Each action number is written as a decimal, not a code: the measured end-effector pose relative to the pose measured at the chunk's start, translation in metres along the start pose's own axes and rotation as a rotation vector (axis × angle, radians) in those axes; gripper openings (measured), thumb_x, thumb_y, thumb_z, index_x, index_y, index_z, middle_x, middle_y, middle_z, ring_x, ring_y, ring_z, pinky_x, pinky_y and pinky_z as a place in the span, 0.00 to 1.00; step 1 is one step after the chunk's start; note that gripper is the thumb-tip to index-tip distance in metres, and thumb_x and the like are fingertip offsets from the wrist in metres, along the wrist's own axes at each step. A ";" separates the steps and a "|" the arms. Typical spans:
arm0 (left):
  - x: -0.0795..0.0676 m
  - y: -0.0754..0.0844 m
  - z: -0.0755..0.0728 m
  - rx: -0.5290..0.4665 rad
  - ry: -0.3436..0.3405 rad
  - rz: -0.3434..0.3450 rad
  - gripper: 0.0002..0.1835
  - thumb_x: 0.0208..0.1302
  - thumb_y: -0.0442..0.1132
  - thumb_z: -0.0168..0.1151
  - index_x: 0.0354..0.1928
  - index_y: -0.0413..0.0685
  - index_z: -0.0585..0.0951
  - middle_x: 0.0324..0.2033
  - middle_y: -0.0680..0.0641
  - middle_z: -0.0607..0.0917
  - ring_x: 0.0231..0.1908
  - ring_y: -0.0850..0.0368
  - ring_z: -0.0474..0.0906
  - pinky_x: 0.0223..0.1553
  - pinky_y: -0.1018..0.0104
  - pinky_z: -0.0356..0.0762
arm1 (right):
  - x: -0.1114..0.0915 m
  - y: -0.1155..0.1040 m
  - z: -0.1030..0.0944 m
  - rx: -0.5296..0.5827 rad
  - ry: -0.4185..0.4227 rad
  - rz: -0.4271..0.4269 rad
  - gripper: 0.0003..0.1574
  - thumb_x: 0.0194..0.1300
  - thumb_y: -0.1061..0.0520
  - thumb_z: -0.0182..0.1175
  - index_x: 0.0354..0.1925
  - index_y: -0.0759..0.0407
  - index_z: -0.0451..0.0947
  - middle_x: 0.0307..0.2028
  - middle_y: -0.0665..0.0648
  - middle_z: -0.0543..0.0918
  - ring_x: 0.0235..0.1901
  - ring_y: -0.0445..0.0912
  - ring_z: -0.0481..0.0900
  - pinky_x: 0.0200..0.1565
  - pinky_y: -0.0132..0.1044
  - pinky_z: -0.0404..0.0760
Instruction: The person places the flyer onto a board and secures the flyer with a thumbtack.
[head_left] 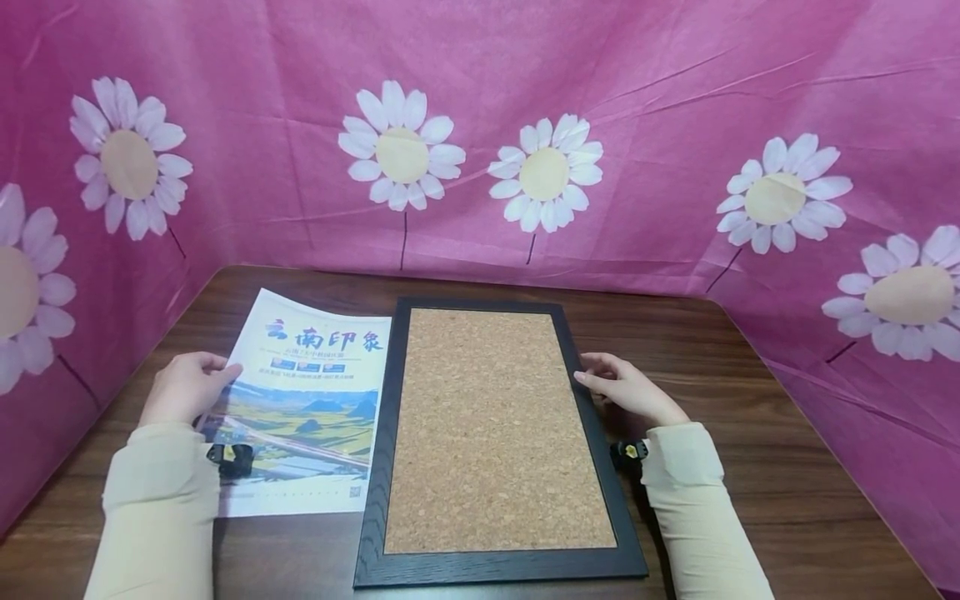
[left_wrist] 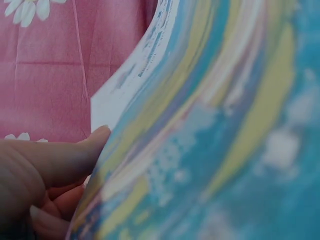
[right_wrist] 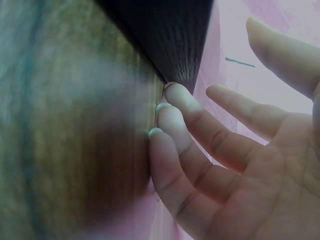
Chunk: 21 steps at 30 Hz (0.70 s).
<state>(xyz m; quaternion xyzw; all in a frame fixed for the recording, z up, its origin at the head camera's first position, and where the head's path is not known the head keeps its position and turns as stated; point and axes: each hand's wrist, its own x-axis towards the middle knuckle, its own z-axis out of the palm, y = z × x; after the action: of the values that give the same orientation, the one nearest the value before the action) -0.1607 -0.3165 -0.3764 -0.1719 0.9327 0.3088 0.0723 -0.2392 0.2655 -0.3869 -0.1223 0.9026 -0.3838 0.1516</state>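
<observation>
A printed poster with a landscape picture and large coloured characters lies left of a cork board in a black wooden frame. My left hand pinches the poster's left edge between thumb and fingers. In the left wrist view the poster curves upward, with the thumb of the left hand on its printed face. At the right side of the framed board is my right hand, its thumb apart from the fingers. The right wrist view shows these fingers extended, fingertips right at the black frame and the tabletop.
Both things lie on a dark brown wooden table. A pink cloth with white daisies hangs around its back and sides. A small black wrist camera sits at the left cuff, another camera at the right.
</observation>
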 end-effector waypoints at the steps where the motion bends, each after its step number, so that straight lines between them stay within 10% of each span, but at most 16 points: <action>1: 0.000 -0.001 0.000 -0.004 0.009 0.002 0.33 0.75 0.53 0.47 0.62 0.25 0.67 0.55 0.22 0.73 0.50 0.29 0.72 0.49 0.37 0.72 | 0.000 0.000 0.000 0.003 -0.001 0.002 0.37 0.73 0.49 0.56 0.70 0.68 0.60 0.57 0.70 0.77 0.55 0.59 0.75 0.49 0.48 0.81; 8: 0.001 -0.009 -0.004 -0.063 0.041 0.015 0.38 0.73 0.59 0.47 0.63 0.26 0.68 0.46 0.27 0.77 0.28 0.48 0.75 0.24 0.60 0.70 | 0.000 0.000 0.000 0.005 0.000 0.003 0.37 0.73 0.49 0.56 0.70 0.68 0.60 0.57 0.70 0.77 0.54 0.57 0.76 0.47 0.44 0.81; 21: -0.004 -0.006 -0.013 -0.171 -0.018 0.047 0.41 0.73 0.60 0.49 0.66 0.24 0.65 0.58 0.22 0.72 0.48 0.35 0.70 0.44 0.47 0.72 | 0.001 0.003 -0.001 0.003 -0.008 0.001 0.37 0.74 0.49 0.55 0.70 0.69 0.59 0.57 0.70 0.76 0.54 0.57 0.76 0.45 0.42 0.81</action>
<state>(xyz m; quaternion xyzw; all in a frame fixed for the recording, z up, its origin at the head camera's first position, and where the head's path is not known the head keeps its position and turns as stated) -0.1548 -0.3280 -0.3687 -0.1528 0.9060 0.3903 0.0584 -0.2404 0.2675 -0.3887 -0.1232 0.9016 -0.3844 0.1555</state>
